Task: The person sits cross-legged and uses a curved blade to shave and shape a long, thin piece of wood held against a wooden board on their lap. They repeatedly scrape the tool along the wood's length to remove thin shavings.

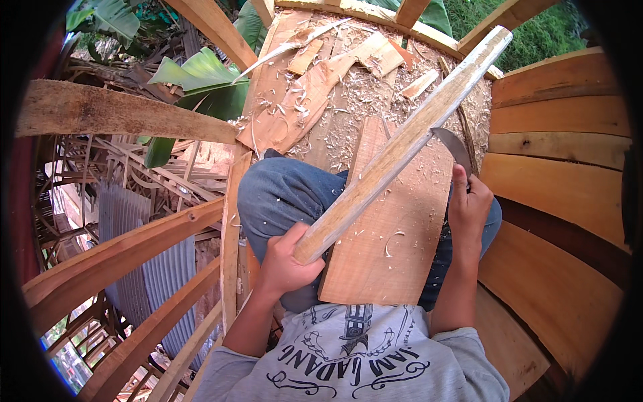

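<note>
- Your single head camera looks steeply down over your chest and lap, close to your hands.
- Its fisheye lens bends the curved brown wooden hull planks [556, 167] around the rim, right side nearest.

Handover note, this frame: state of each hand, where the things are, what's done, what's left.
Left hand: gripping the near end of the long pale wooden pole.
Right hand: holding the curved dark metal blade, its edge against the pole.
Pole lies slanted over a flat reddish plank on the lap.
Done: pole surface partly shaved; curled shavings lie on the floor.
Left: can't tell how much more.
</note>
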Demonstrator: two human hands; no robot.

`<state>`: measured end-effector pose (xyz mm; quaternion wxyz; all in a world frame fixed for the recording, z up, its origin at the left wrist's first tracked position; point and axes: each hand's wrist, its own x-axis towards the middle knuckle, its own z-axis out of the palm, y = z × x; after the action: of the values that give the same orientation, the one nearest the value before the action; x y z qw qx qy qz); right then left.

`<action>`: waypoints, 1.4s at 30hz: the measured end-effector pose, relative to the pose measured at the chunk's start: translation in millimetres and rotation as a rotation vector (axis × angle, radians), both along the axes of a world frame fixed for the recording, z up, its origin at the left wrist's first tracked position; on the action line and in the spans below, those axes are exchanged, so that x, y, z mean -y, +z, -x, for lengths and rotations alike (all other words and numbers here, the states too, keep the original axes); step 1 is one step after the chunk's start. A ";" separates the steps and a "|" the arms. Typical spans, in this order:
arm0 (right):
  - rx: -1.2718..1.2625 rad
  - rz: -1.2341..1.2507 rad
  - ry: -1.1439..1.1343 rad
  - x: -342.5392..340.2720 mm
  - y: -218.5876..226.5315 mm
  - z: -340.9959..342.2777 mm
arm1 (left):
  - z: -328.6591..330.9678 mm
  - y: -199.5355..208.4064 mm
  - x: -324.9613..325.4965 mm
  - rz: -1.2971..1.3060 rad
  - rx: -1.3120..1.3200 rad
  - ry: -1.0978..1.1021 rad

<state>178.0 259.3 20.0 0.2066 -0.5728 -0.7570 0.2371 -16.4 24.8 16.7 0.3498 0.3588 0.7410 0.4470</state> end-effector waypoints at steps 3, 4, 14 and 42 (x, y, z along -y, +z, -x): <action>0.003 0.010 0.000 -9.4 11.5 -9.3 | 0.7 0.4 -0.2 0.026 -0.011 -0.003; -0.002 0.012 0.029 -7.1 18.4 -11.1 | 1.3 -1.0 -0.8 0.019 -0.014 -0.002; 0.149 0.005 0.399 54.1 6.5 22.9 | -5.5 -0.2 -4.1 0.026 -0.052 0.024; 0.134 -0.058 -0.025 -29.0 15.2 -8.6 | -0.7 -0.7 -0.1 0.087 -0.047 -0.014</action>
<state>186.6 288.3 35.2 0.1750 -0.5905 -0.7684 0.1736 -15.7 24.8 16.0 0.3507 0.3588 0.7652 0.4034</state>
